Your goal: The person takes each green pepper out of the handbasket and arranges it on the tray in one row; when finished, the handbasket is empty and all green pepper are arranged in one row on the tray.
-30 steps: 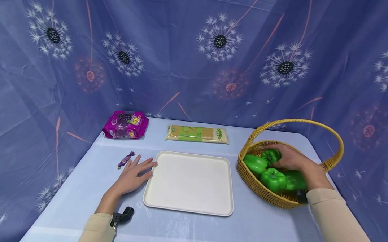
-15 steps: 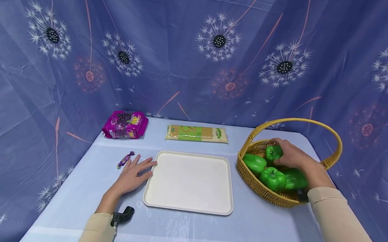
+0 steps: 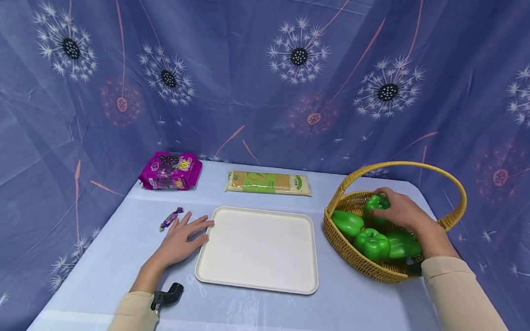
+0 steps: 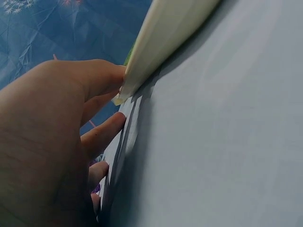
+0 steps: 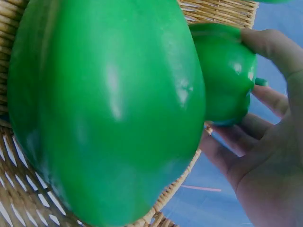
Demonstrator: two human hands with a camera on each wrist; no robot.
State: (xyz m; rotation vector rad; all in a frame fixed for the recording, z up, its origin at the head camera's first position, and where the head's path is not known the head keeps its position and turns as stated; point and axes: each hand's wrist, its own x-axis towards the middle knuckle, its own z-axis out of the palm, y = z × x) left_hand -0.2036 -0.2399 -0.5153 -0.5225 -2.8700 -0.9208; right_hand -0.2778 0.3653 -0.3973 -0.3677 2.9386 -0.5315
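We see the person's right hand at the far part of a wicker basket with a tall looped handle. Its grip is curled round a green bell pepper, the thumb on 1 side and the fingers on the other. We cannot tell whether this pepper touches the basket. Nearer to us, 3 more green vegetables lie in the basket.

The left hand rests on the table, its grip spread, with fingertips at the left rim of a white tray. Just beyond that hand we find 1 purple wrapped candy; at the back, a purple bag and a noodle-like packet.
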